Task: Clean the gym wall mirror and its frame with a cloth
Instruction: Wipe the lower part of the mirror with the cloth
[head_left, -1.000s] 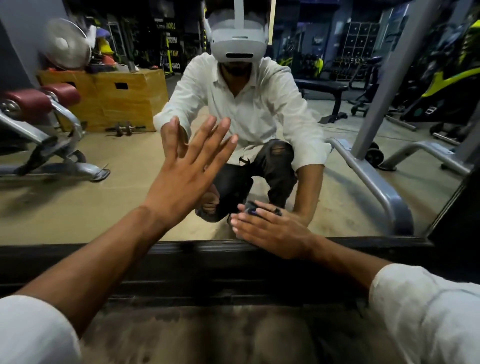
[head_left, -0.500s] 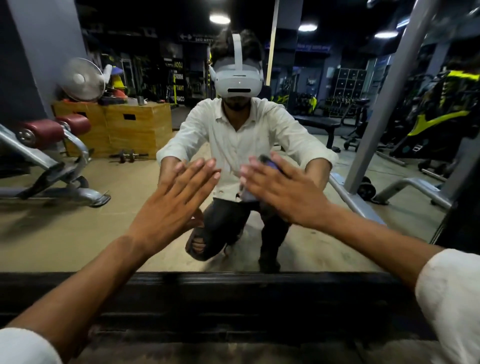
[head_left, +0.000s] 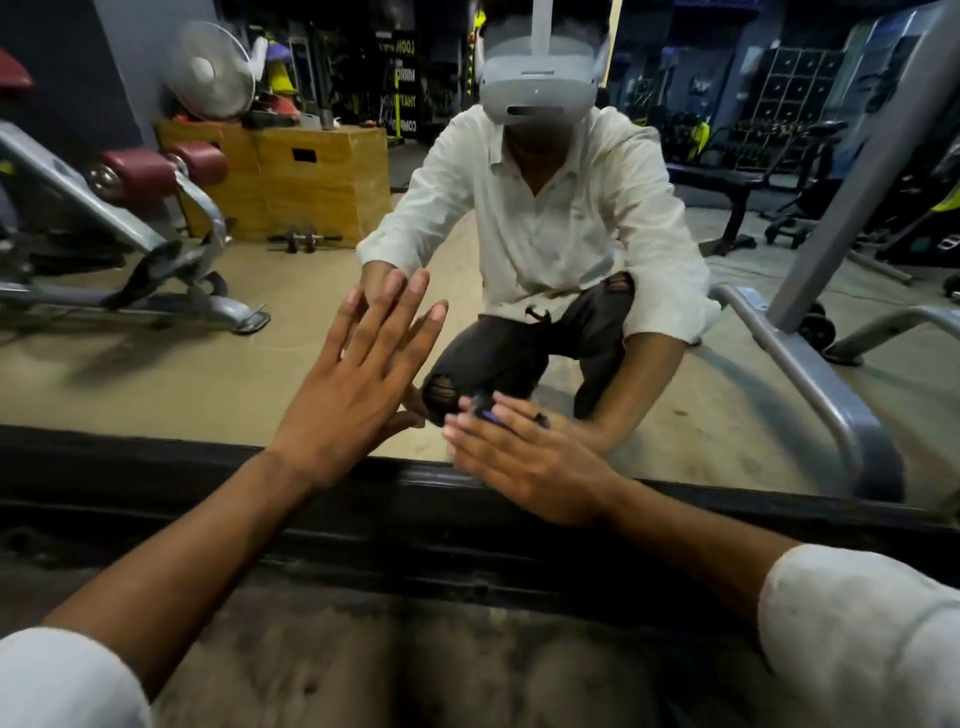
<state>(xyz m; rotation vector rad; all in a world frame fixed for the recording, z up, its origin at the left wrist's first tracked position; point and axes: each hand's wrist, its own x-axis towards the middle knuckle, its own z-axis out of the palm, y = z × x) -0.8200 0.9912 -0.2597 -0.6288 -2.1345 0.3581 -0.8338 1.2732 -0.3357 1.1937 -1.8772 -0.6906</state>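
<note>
The wall mirror (head_left: 208, 374) fills the upper view and reflects me crouching in a white shirt. Its dark frame (head_left: 156, 467) runs along the bottom edge. My left hand (head_left: 358, 384) lies flat on the glass with straight, spread fingers. My right hand (head_left: 524, 457) presses a dark blue cloth (head_left: 485, 410) against the lowest strip of glass, just above the frame. The fingers look straight over the cloth, and only small bits of it show past the fingertips.
Below the frame lies a dusty floor strip (head_left: 415, 649). The glass reflects a gym: a bench machine with red pads (head_left: 130, 208), a wooden box (head_left: 311, 187) with a fan on top, and a grey steel rack (head_left: 810, 374) at right.
My right hand with the cloth has swept down from mid-glass to the mirror's bottom edge. The left hand stays flat on the glass. The view has tilted downward.
</note>
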